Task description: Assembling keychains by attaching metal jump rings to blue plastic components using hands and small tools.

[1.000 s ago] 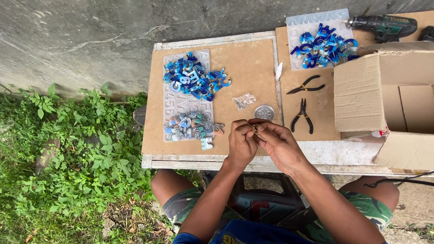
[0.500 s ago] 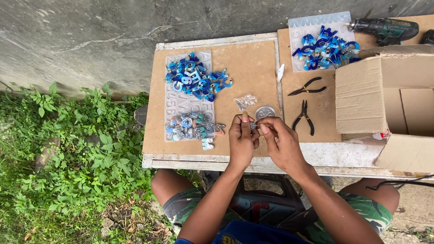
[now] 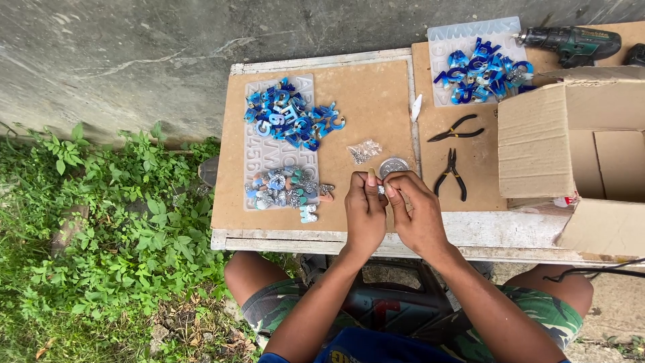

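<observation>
I see my left hand [image 3: 365, 208] and right hand [image 3: 418, 214] pinching one tiny pale charm piece [image 3: 381, 190] together above the brown fibreboard worktop [image 3: 373, 101]; steady fingertips, firm grip.

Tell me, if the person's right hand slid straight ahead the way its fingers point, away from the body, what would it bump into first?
Most likely the small round silver tin, lying on the brown board just beyond the right hand; height above the board is hard to judge.
</observation>
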